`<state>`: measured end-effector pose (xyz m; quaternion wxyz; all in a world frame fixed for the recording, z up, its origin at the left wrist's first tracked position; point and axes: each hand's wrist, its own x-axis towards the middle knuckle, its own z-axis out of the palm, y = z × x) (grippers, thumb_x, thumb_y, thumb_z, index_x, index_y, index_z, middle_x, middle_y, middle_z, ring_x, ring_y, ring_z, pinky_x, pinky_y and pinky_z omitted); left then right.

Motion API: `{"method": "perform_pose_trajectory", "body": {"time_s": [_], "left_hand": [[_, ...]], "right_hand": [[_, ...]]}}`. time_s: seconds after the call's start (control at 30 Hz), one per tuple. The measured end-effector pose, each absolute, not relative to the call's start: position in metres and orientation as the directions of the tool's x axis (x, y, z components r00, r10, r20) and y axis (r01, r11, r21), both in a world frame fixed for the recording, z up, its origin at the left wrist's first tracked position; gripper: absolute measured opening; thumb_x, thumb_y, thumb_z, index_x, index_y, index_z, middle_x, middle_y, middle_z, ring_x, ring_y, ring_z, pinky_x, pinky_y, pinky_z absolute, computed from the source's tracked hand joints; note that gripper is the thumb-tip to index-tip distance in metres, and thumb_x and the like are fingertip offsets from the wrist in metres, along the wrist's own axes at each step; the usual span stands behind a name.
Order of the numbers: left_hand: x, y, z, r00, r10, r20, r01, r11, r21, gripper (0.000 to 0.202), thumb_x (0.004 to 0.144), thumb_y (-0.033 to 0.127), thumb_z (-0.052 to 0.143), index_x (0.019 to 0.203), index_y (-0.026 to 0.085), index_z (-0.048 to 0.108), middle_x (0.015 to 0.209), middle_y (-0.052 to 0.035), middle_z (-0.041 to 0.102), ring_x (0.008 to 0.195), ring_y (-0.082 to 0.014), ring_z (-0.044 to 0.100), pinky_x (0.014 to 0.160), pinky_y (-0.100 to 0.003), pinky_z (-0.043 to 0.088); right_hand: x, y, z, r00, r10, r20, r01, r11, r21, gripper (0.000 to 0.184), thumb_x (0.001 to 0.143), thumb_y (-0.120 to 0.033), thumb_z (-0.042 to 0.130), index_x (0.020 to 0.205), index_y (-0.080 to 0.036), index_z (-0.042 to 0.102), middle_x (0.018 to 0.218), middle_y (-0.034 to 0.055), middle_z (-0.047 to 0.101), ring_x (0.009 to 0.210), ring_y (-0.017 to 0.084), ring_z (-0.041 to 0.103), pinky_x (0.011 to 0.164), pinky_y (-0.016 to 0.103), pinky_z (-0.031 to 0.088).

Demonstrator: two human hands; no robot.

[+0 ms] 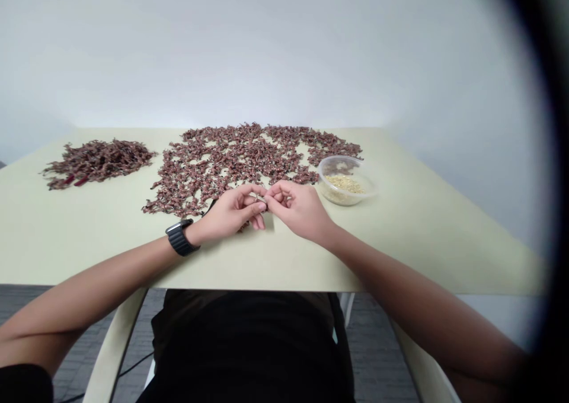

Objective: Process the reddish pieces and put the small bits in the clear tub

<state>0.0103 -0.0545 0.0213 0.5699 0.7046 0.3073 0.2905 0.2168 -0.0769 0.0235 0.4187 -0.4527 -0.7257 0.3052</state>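
Observation:
My left hand (pixel 231 210) and my right hand (pixel 297 207) meet above the pale green table (pixel 89 237), their fingertips together on a small pale item (pixel 260 199), mostly hidden by the fingers. Just behind my hands lies a wide, single-layer spread of small reddish-brown dried pieces (pixel 235 154), and its nearest pieces almost reach my left hand. Close beyond my right hand stands a clear plastic tub (pixel 342 159) holding pale grains (pixel 344 184). The exact kind of the pieces is too small to tell.
A denser heap of similar dark red pieces (pixel 98 161) lies at the table's far left. A black strap watch (pixel 180 237) circles my left wrist. A plain white wall (pixel 284 53) rises behind the table, and a pale chair frame (pixel 113 349) stands below its near edge.

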Motion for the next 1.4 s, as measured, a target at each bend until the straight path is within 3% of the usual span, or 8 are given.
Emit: {"method": "perform_pose_trajectory", "body": {"time_s": [0.33,0.53,0.87,1.17,1.4], "left_hand": [[0.0119,-0.0509,0.0122,0.621,0.781,0.069,-0.053,-0.046,0.998,0.042,0.083,0.032,0.082,0.113,0.020,0.055,0.080,-0.0037,0.073,0.072,-0.0150,0.071,0.070,-0.026,0.057],[0.0119,-0.0504,0.0136,0.597,0.799,0.077,-0.002,-0.094,0.996,0.031,0.085,0.036,0.079,0.094,0.016,0.056,0.072,-0.0031,0.070,0.062,-0.0110,0.065,0.058,-0.019,0.049],[0.0108,-0.0516,0.0163,0.568,0.819,0.080,0.021,-0.111,0.994,0.035,0.086,0.039,0.077,0.108,0.016,0.062,0.071,-0.0025,0.069,0.057,-0.0107,0.061,0.049,-0.019,0.046],[0.0111,-0.0523,0.0171,0.544,0.837,0.058,0.065,-0.111,0.992,0.040,0.081,0.039,0.082,0.107,0.015,0.063,0.066,-0.0015,0.066,0.052,-0.0111,0.059,0.045,-0.019,0.044],[0.0108,-0.0527,0.0162,0.560,0.825,0.077,0.120,-0.173,0.978,0.035,0.085,0.040,0.078,0.105,0.015,0.064,0.063,-0.0007,0.065,0.046,-0.0092,0.053,0.043,-0.019,0.044]], "right_hand": [[0.2140,-0.0754,0.0186,-0.206,0.908,0.365,0.404,0.418,-0.814,0.009,0.092,-0.029,0.061,0.093,-0.022,0.067,0.078,0.0016,0.069,0.068,0.016,0.061,0.062,0.028,0.047],[0.2122,-0.0745,0.0156,-0.192,0.916,0.352,0.351,0.399,-0.847,0.011,0.091,-0.030,0.062,0.090,-0.020,0.066,0.077,0.0018,0.069,0.066,0.015,0.060,0.060,0.027,0.047],[0.2136,-0.0766,0.0216,-0.224,0.916,0.333,0.262,0.386,-0.885,0.011,0.093,-0.030,0.062,0.091,-0.020,0.066,0.080,0.0023,0.068,0.070,0.015,0.062,0.057,0.026,0.047],[0.2152,-0.0776,0.0226,-0.243,0.900,0.362,0.289,0.424,-0.858,0.008,0.091,-0.026,0.063,0.090,-0.019,0.067,0.078,0.0021,0.068,0.065,0.014,0.060,0.056,0.025,0.045],[0.2184,-0.0777,0.0252,-0.308,0.830,0.465,0.416,0.557,-0.719,0.006,0.092,-0.022,0.061,0.090,-0.019,0.066,0.078,0.0014,0.068,0.066,0.013,0.060,0.058,0.025,0.044]]}}
